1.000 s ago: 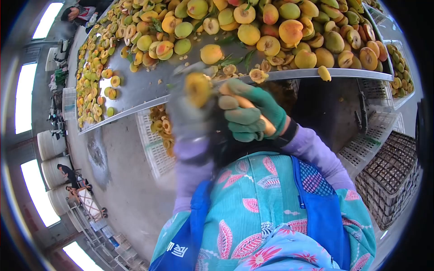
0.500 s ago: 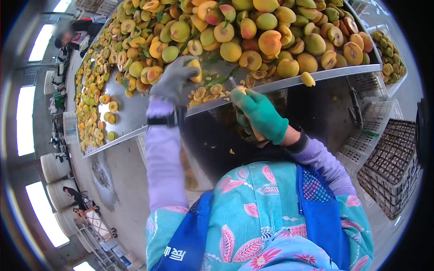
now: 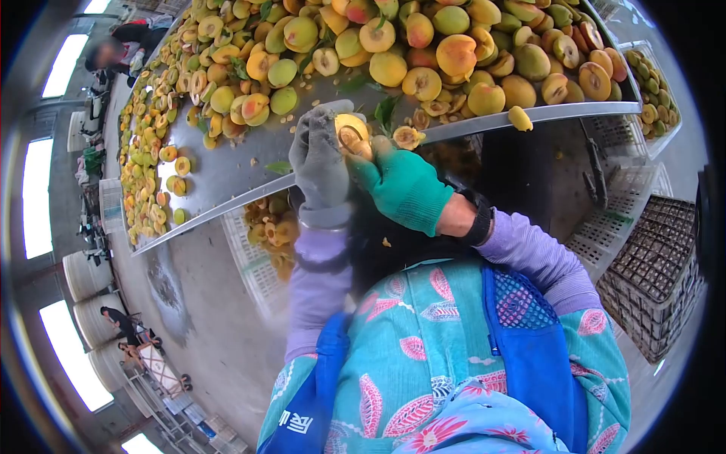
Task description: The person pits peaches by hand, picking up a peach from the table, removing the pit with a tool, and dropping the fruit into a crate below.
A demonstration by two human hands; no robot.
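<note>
Head view: pinching a yellow, cut-open fruit with a brown centre [image 3: 350, 132] in the grey-gloved left hand [image 3: 321, 156], beside the front rim of the grey metal surface [image 3: 227, 163]; curling the green-gloved right hand [image 3: 405, 185] against it, cannot tell whether around a tool. Could slip, if gripped loosely on juicy flesh, and fall toward the white slatted plastic crate [image 3: 246, 261]; could tear, if pressed too hard

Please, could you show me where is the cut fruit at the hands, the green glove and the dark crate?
Cut fruit [image 3: 350, 132]: head view, on its cut face.
Green glove [image 3: 410, 189]: head view, on its back.
Dark crate [image 3: 649, 261]: head view, on its lattice.
</note>
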